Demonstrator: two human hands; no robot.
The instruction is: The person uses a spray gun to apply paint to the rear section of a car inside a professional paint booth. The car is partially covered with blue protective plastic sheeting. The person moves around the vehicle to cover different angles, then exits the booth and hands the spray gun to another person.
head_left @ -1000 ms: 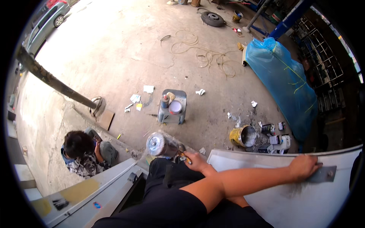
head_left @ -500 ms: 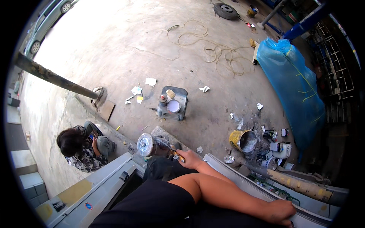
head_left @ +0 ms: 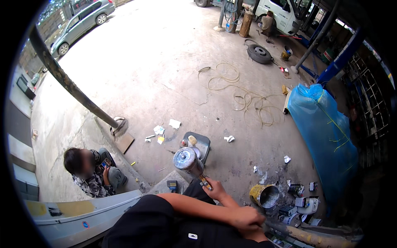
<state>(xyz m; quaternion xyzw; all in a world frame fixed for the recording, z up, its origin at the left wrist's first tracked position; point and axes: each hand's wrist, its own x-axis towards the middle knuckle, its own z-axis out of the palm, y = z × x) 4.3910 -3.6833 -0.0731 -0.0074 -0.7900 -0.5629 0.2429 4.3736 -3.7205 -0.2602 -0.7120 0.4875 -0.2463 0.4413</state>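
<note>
A person's left hand (head_left: 215,191) grips a metal can (head_left: 187,160) by its handle; the right hand (head_left: 247,218) rests clenched on a rusty pipe (head_left: 314,235).

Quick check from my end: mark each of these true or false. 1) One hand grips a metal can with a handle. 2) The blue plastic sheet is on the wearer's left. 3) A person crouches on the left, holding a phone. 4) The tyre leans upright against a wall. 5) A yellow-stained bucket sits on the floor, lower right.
1) True: the left hand holds the metal can by its handle; the right hand rests lower, near a rusty pipe.
2) False: the blue plastic sheet is on the right.
3) True: the crouching person holds a phone.
4) False: the tyre lies flat on the concrete floor.
5) True: the yellow-stained bucket sits there.
</note>
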